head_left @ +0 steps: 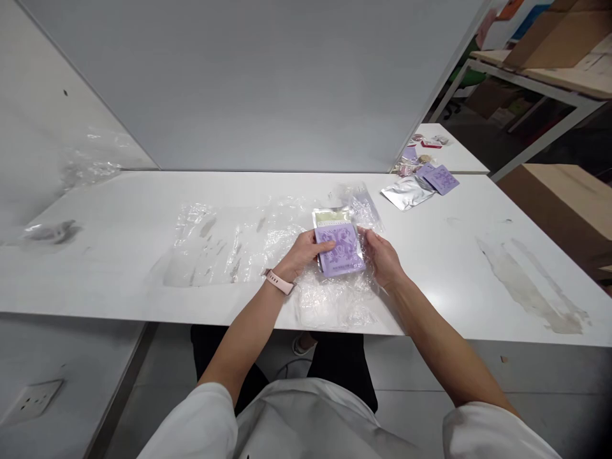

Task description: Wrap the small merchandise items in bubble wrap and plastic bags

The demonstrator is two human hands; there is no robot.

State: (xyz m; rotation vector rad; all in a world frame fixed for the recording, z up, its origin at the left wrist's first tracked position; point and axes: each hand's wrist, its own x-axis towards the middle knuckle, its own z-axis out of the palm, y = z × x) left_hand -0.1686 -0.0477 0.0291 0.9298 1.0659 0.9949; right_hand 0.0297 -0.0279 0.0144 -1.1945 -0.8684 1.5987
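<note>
Two hands hold one purple packet over crinkled clear plastic on a white table.

The left hand [302, 254] and right hand [381, 256] clamp their fingers on the side edges of the purple packet [340, 249]; a green-topped packet [331, 217] is mostly hidden behind it. Whether the clear bag [335, 299] beneath holds anything is hard to tell. Far right lie one silver pouch [407, 192], another purple packet [442, 178], and small, indistinct items.

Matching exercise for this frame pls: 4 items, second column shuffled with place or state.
1. purple packet
2. silver foil pouch
3. pink watch band
4. clear plastic bags

A. on the left wrist
B. lying flat, left of the hands
C. held between both hands
D. far right on the table, by small packets

Pairs: 1-C, 2-D, 3-A, 4-B
</note>
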